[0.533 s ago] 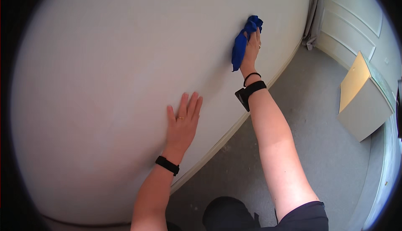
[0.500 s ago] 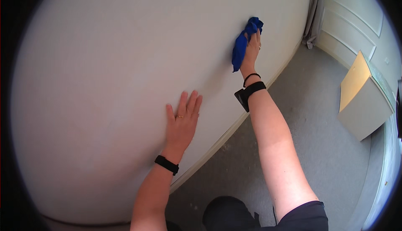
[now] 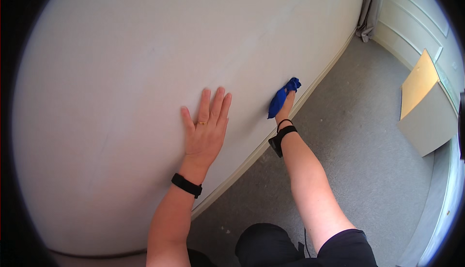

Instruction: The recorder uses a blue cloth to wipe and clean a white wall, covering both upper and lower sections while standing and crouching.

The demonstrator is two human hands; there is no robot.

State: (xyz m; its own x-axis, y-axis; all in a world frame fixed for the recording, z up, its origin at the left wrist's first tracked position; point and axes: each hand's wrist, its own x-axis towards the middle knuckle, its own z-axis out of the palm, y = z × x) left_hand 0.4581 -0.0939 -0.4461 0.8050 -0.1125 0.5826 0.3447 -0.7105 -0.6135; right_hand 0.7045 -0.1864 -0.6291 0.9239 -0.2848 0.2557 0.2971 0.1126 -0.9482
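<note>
A blue cloth is bunched against the white wall, low down near the baseboard. My right hand is closed on it, with part of the cloth hanging loose beside the wrist; most of the fingers are hidden behind the folds. To the left, my left hand lies flat on the wall with its fingers stretched out and nothing in them. It wears a ring, and a black band goes round that wrist. Another black band with a dark device sits on my right wrist.
A pale baseboard runs diagonally along the wall's foot beside the grey carpet. A box-like cabinet with a yellowish panel stands tilted in view at the right. A grey curtain hangs in the far corner by a panelled wall.
My right hand has moved the blue cloth down the wall, closer to the baseboard. My left hand stays flat on the wall, showing slightly higher and further left in view.
</note>
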